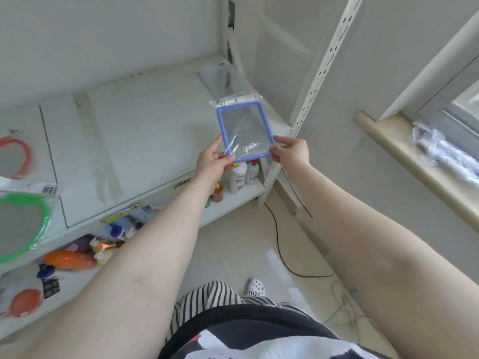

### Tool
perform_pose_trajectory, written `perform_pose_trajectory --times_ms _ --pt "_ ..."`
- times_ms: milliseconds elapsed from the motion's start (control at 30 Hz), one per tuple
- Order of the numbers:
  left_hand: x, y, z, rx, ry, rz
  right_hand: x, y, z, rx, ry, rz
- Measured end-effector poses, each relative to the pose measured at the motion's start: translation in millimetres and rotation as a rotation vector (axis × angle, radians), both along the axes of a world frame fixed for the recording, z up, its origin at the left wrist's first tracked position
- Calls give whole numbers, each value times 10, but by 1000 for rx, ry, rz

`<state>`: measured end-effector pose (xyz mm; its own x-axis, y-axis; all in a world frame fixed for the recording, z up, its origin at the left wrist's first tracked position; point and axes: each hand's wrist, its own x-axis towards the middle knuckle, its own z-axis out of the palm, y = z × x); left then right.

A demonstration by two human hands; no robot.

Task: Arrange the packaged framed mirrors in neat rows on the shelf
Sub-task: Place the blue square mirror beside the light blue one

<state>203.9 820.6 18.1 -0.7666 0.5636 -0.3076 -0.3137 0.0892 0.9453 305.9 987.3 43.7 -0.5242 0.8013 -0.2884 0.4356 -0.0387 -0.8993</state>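
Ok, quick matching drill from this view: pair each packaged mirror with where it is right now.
Things:
1. blue-framed mirror
2. green-framed mirror
3. red-framed mirror
4. clear packaged item

Places:
A. far right back corner of the shelf
B. left edge of the shelf, nearest the camera
C. held over the shelf's right end by the left hand and right hand
D. left edge of the shelf, behind the green one

Pairs: 1-C, 2-B, 3-D, 4-A
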Motion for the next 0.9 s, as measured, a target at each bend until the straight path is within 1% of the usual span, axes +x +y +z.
perform_pose_trajectory --times_ms 67,167,400,700,900 --pt "-35 29 -16 5 -16 55 -146 94 3 -2 -10 66" --pt "-172 10 8 -39 -1 145 -406 115 -35 -20 -22 156" --pt "-615 25 18 -77 16 296 -1147 198 -92 -36 -21 288" --pt "-1626 199 -151 -175 10 353 -2209 351 -268 -88 -40 388" --pt "-1931 297 -427 -307 20 413 -2522 403 -543 -85 -116 432"
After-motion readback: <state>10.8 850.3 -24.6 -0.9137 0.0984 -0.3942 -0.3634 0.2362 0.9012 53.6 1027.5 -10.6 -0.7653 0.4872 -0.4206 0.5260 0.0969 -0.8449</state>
